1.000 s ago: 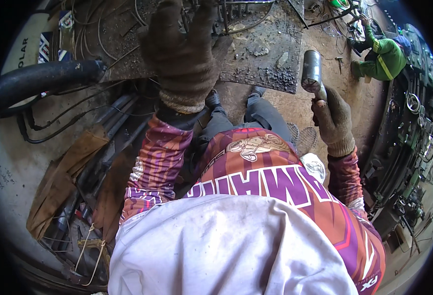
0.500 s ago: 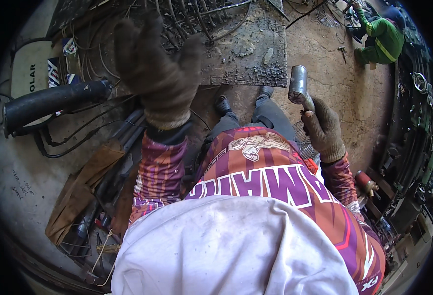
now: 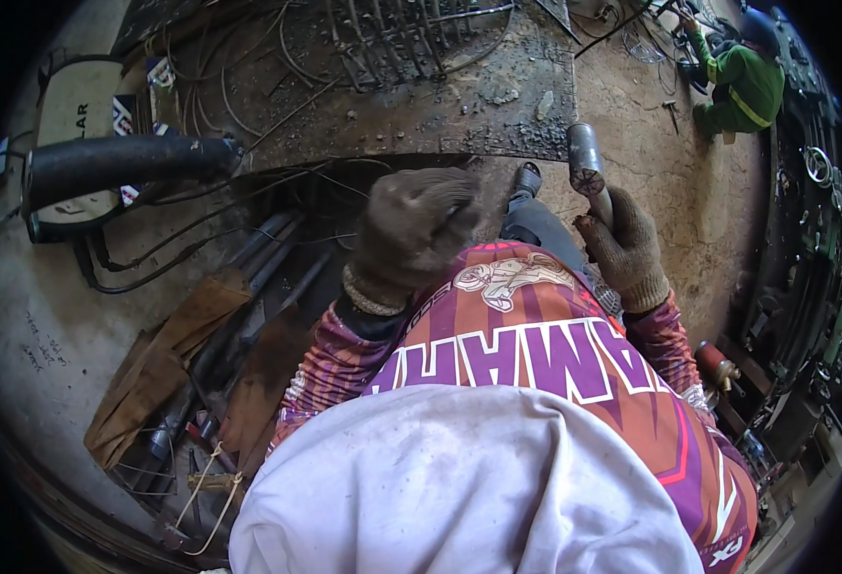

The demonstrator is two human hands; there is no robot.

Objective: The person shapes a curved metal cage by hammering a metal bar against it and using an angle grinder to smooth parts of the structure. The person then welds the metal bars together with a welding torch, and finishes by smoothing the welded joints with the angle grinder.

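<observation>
Now: the person stands over a dirty workshop floor and looks down.
Left hand: the left hand [image 3: 411, 234] wears a brown knit glove. It is curled into a loose fist in front of the chest. I see nothing in it, though the palm is hidden.
What changed on the left: half a second ago this hand was stretched far out over the dark rusty metal plate [image 3: 459, 115]. It has pulled back near the body and closed up.
Right hand: the right hand [image 3: 626, 249], in the same kind of glove, is wrapped tight around the handle of a grey steel hammer [image 3: 585, 165].
Hammer: its head points up and away, over the right edge of the plate and the sandy floor [image 3: 660, 182]. It has stayed in about the same spot.
What it means: I think the left hand got out of the way, so the hammer hand may be the busy one.
Plate: bent wires and thin rods [image 3: 382, 48] lie on its far part.
Left side: a thick black hose [image 3: 124, 167] lies there, with long steel bars [image 3: 249, 277] near it.
Far right: another person in green work clothes [image 3: 741, 81] crouches well apart.
</observation>
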